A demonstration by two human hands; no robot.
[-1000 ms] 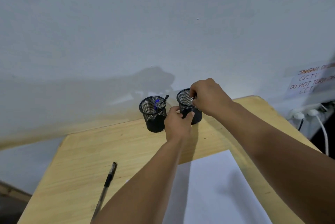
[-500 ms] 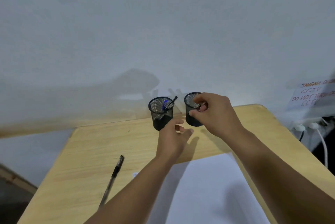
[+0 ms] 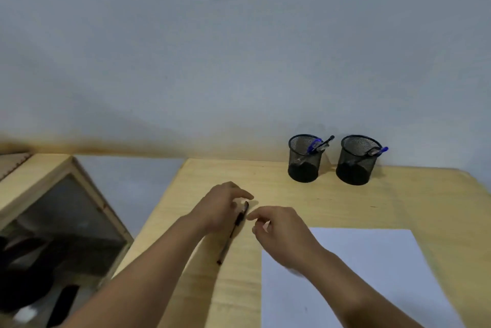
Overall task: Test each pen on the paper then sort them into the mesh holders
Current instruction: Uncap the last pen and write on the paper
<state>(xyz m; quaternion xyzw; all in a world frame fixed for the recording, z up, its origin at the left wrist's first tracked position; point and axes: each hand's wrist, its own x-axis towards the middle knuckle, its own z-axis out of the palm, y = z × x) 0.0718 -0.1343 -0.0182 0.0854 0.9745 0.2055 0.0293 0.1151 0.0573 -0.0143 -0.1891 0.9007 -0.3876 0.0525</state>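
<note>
A black pen (image 3: 231, 234) lies on the wooden table (image 3: 398, 200), left of the white paper (image 3: 372, 274). My left hand (image 3: 220, 206) hovers over the pen's cap end with its fingers reaching forward; I cannot tell whether it touches the pen. Just to the right of the pen, my right hand (image 3: 279, 232) has loosely curled fingers and holds nothing. Two black mesh holders stand at the back by the wall. The left holder (image 3: 303, 165) has a blue-capped pen and a black pen in it. The right holder (image 3: 354, 168) has one blue-capped pen.
A wooden cabinet with a dark glass panel (image 3: 53, 210) stands beside the table's left edge, with a gap of floor between. A grey wall (image 3: 239, 62) rises directly behind the holders.
Both hands left the right holder and came back toward the pen lying on the table. A blue-capped pen now rests in the right holder. The view swung left.
</note>
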